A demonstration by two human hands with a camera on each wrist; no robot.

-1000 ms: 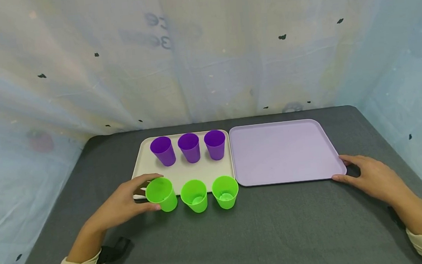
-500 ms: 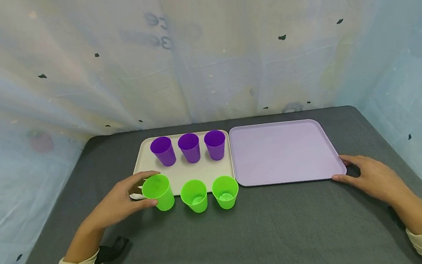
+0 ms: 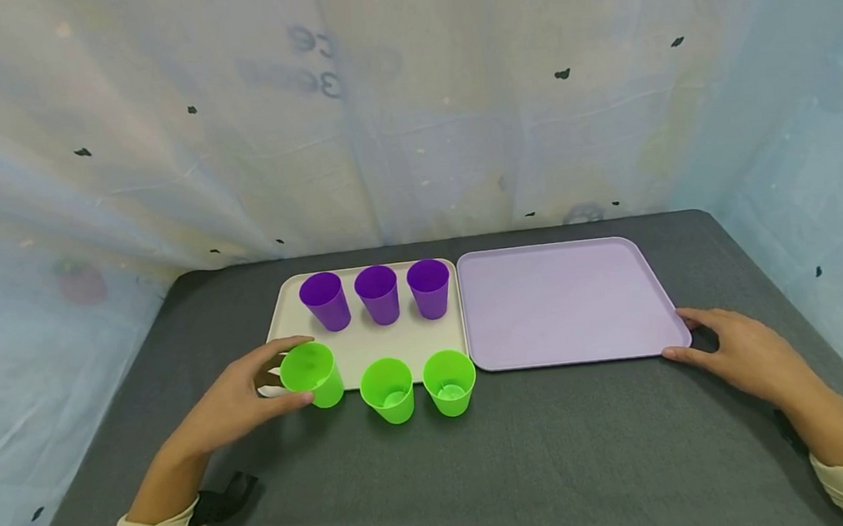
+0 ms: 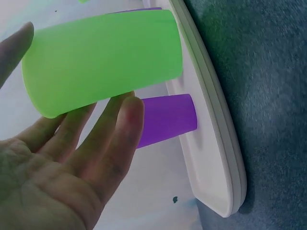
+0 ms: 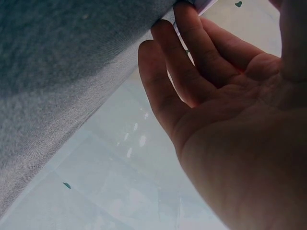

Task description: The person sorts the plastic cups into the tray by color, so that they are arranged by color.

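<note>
Right hand (image 5: 225, 110): filling the right half of the view, palm facing the camera, fingers (image 5: 163, 91) lying straight and close together, stretching toward the upper left.
Fingertips: reaching up to the pale lilac tray corner (image 5: 204, 5) peeking in at the top edge; actual contact is hidden.
Grey cloth tabletop (image 5: 62, 72): occupying the upper left, running diagonally.
Pale blue sheeting (image 5: 120, 191): spreading across the lower left, carrying small dark specks.
</note>
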